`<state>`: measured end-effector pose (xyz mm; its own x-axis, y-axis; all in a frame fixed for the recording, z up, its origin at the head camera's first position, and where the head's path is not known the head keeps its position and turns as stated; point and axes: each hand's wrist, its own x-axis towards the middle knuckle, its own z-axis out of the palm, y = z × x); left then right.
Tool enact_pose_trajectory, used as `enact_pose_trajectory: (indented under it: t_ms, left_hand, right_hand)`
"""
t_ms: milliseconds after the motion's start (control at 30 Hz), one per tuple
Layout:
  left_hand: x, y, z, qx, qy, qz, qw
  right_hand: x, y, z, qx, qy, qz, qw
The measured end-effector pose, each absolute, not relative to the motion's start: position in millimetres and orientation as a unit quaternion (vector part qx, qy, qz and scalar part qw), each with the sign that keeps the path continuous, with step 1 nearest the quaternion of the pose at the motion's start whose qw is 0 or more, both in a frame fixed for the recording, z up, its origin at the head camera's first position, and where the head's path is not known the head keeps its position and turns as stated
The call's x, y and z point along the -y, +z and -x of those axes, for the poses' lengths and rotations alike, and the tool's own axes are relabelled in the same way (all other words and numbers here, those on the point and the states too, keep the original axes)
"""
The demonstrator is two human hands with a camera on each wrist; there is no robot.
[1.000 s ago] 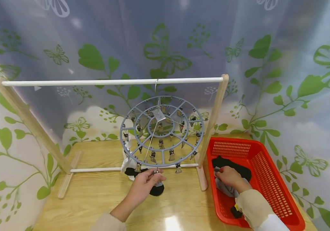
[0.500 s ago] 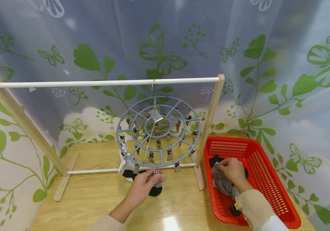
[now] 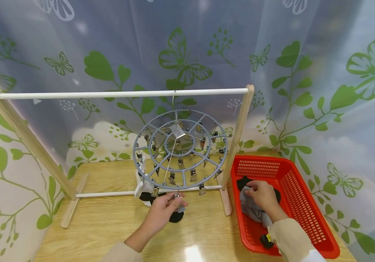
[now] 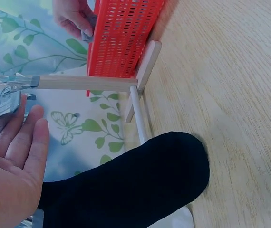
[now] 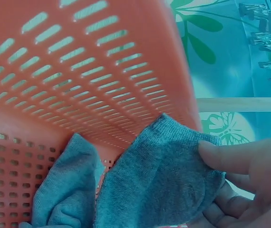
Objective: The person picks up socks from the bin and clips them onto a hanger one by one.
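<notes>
My left hand (image 3: 162, 209) pinches a metal clip (image 3: 177, 195) at the front rim of a round grey clip hanger (image 3: 183, 178). Just below that hand shows a black sock (image 3: 176, 217); in the left wrist view the black sock (image 4: 140, 180) hangs large beside the hand (image 4: 16, 156). Over the red basket, my right hand (image 3: 263, 196) grips a grey sock (image 3: 251, 208) near its cuff. The right wrist view shows the thumb on the ribbed edge of this grey sock (image 5: 154, 175), and a second grey sock (image 5: 69, 185) behind it.
The red basket (image 3: 300, 203) also holds black fabric (image 3: 244, 182) and a small dark item with a yellow label (image 3: 266, 241). A wooden rack with a white rod (image 3: 109, 95) carries the hanger. White and black socks (image 3: 143, 189) hang at its left.
My right hand has raised the grey sock a little from the pile in the basket. My left hand stays at the clip. The head view has shifted slightly.
</notes>
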<state>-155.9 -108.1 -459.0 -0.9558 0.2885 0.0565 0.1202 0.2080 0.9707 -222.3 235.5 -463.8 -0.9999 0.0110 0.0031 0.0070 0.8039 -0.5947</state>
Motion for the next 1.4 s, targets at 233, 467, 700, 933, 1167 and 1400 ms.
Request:
enact_pose_trajectory:
  t_ms: [233,467,700,933,1167,1400]
  left_hand:
    - [107,-454,155,-0.780,0.613,-0.113,0.056]
    - [104,-453,155,-0.767,0.632,-0.096,0.057]
    - [103,-452,154,-0.759,0.643,-0.092,0.044]
    - [103,-450,153,-0.754,0.648,-0.093,0.048]
    - [103,-452,155,-0.770,0.628,-0.100,0.053]
    - [105,-450,153,-0.775,0.622,-0.104,0.049]
  right_hand:
    - [-234,-460,218,0.949,0.314,0.000,0.031]
    - [-221,-446,209,0.923,0.383,-0.005,0.026]
    - [-209,-428,198,0.900,0.433,-0.048,0.012]
    - [-201,-418,193,0.898,0.432,-0.079,0.013]
    - [-196,-410,189,0.900,0.421,-0.114,0.011]
    - [-190,-411,189,0.891,0.424,-0.162,0.004]
